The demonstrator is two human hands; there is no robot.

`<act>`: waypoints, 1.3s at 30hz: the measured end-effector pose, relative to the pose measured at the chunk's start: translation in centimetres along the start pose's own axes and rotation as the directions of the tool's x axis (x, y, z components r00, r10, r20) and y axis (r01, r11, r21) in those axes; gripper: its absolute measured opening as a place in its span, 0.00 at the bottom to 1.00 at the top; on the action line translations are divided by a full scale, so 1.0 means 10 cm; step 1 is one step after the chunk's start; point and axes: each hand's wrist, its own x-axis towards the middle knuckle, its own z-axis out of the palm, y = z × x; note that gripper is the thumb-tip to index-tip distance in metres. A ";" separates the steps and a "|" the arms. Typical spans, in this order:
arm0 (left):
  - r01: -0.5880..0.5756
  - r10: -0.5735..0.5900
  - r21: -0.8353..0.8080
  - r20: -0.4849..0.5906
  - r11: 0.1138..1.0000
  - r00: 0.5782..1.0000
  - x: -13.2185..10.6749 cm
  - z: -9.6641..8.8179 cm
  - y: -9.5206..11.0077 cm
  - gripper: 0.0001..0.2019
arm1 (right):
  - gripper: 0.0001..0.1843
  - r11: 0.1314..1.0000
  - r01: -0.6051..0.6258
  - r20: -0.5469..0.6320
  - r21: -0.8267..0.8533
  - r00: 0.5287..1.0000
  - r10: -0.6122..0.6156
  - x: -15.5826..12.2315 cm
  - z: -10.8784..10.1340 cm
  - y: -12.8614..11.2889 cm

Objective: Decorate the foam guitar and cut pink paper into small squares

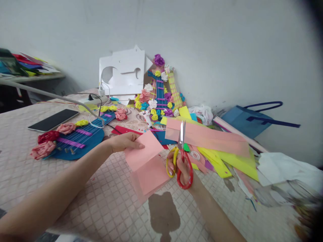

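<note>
Between its thumb and fingers my left hand (127,142) pinches a folded sheet of pink paper (143,153) by the upper left edge. More pink paper (153,178) lies or hangs just below that sheet; whether the two are joined I cannot tell. My right hand (183,166) is closed on scissors (181,144) with one yellow and one red handle loop. Their blades point up and away from me, nearly together, to the right of the pink sheet and apart from it.
A blue paper guitar with flowers (93,136) and a tablet (54,120) lie left. A glue gun (145,117), flower-covered paper guitars (160,90) and white cut-out board (122,72) are at the back. Pink strips (209,136), yellow paper (214,163) and a blue bag (246,119) crowd the right.
</note>
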 end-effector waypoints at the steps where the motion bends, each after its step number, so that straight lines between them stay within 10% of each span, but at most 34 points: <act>1: -0.012 0.011 -0.049 -0.003 0.999 1.000 -0.01 -0.04 0.01 0.14 | 0.26 0.999 -0.016 0.040 0.052 0.999 0.014 -0.01 0.02 0.00; 11: -0.036 0.017 -0.213 -0.090 0.976 0.996 -0.01 -0.25 0.04 0.15 | 0.39 0.953 -0.270 0.417 0.138 0.888 0.192 -0.20 0.21 0.00; 19: 0.005 -0.010 0.032 0.141 0.999 0.990 0.07 0.13 -0.11 0.14 | 0.20 0.998 0.044 -0.046 -0.055 0.998 -0.047 -0.09 0.08 0.06; 29: -0.113 0.107 0.034 0.133 0.993 0.985 0.09 0.28 -0.12 0.27 | 0.12 0.947 -0.105 -0.191 -0.303 0.980 0.048 -0.14 0.13 0.08; 39: -0.145 0.117 0.101 0.242 0.984 0.963 0.14 0.20 -0.17 0.12 | 0.13 0.963 -0.062 -0.183 -0.262 0.983 0.013 -0.14 0.14 0.11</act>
